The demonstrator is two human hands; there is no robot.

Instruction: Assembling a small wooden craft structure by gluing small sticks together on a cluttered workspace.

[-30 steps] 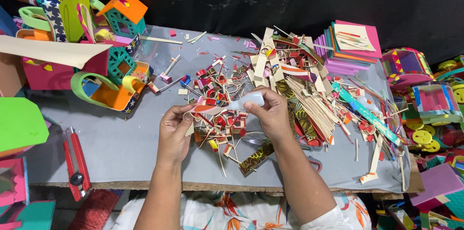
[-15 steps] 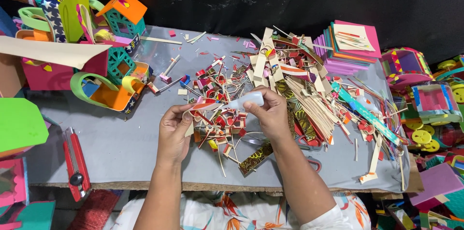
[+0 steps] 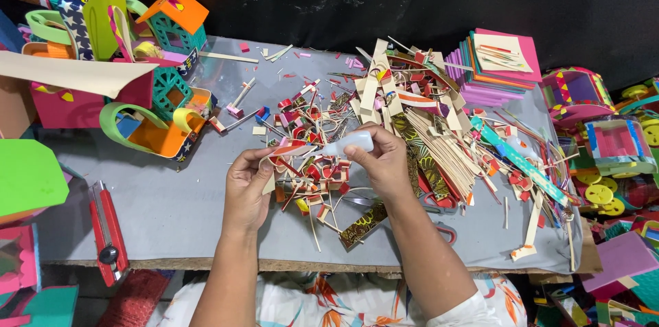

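Head view: left hand pinched on red-and-white strip; right hand clamped around small glue bottle, nozzle touching strip, above scrap pile.

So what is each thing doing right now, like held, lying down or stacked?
Left hand: pinching a red and white strip.
Right hand: gripping a small glue bottle, tipped sideways toward the strip.
Red cutter: lying flat on the table.
Foam sheets: stacked.
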